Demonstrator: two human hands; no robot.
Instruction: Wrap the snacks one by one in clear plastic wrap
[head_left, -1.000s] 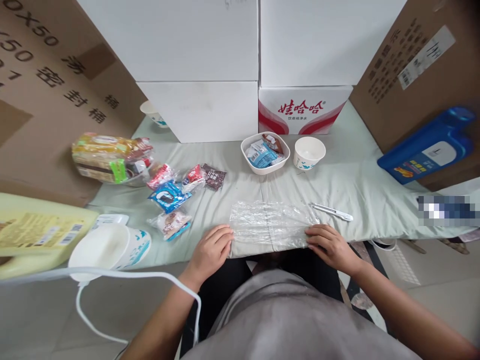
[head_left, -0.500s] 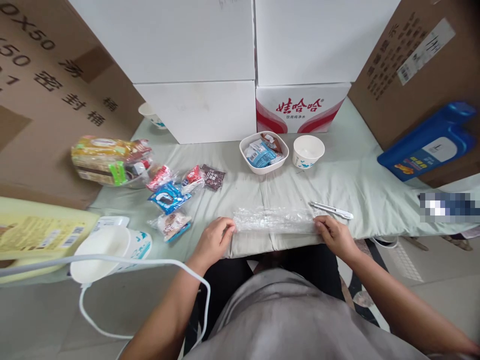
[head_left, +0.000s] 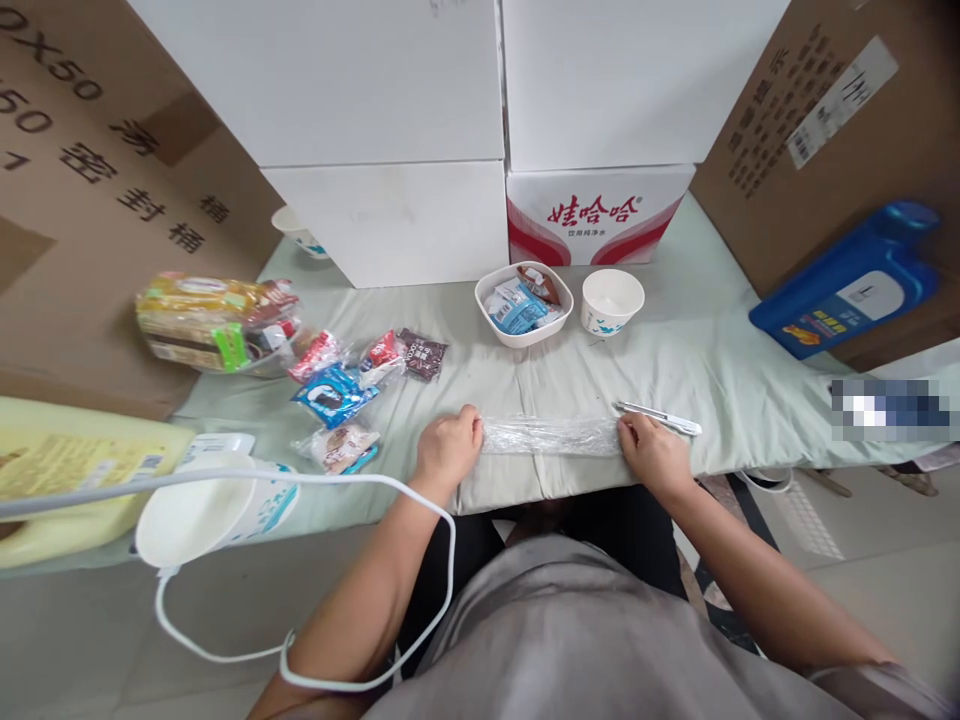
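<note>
A strip of clear, crinkled plastic film point(head_left: 551, 436) stretches flat between my hands, close to the front edge of the cloth-covered surface point(head_left: 510, 385). My left hand point(head_left: 450, 445) is closed on its left end in a fist-like grip. The other end is gripped by my right hand point(head_left: 656, 455), fingers curled over it. A white pen-shaped utility knife point(head_left: 664, 418) lies just behind my right hand, partly hidden by it. Beyond the film stand a white square bowl point(head_left: 525, 338) with small packets in it and a white paper cup point(head_left: 611, 305).
Several wrapped snacks point(head_left: 334, 393) lie on the left, beside a bag of food packs point(head_left: 202, 320). Nearer are a tipped paper cup point(head_left: 202, 515) and a white cable point(head_left: 315, 480) crossing my left forearm. White boxes point(head_left: 390, 225) close off the back; a blue bottle point(head_left: 847, 280) is on the right.
My hands have closed more tightly on the film's ends and moved slightly closer together. The strip looks narrower and more bunched. The cable has shifted over my left forearm.
</note>
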